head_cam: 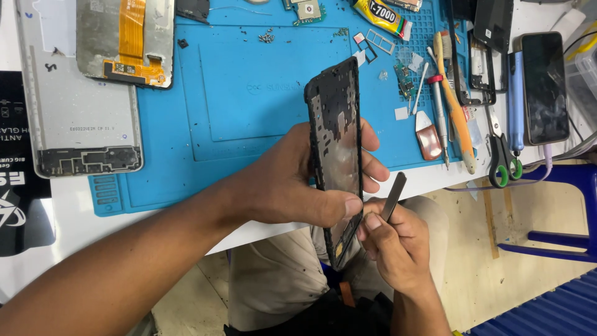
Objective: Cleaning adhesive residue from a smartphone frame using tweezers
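Note:
My left hand (292, 180) grips a black phone frame (336, 124) upright on its edge, above my lap at the table's front edge. Thumb and fingers wrap around its middle. My right hand (392, 242) holds a thin flat metal pry tool (393, 195) just below and to the right of the frame, its thumb pressed against the frame's lower edge. The frame's inner side shows patches of black residue.
A blue work mat (249, 93) covers the table. On it lie a screen panel with an orange flex cable (127, 43), a silver back panel (81, 124), small screws (266, 36), a glue tube (382, 15), a brush (454, 106), scissors (500, 155) and phones (544, 87).

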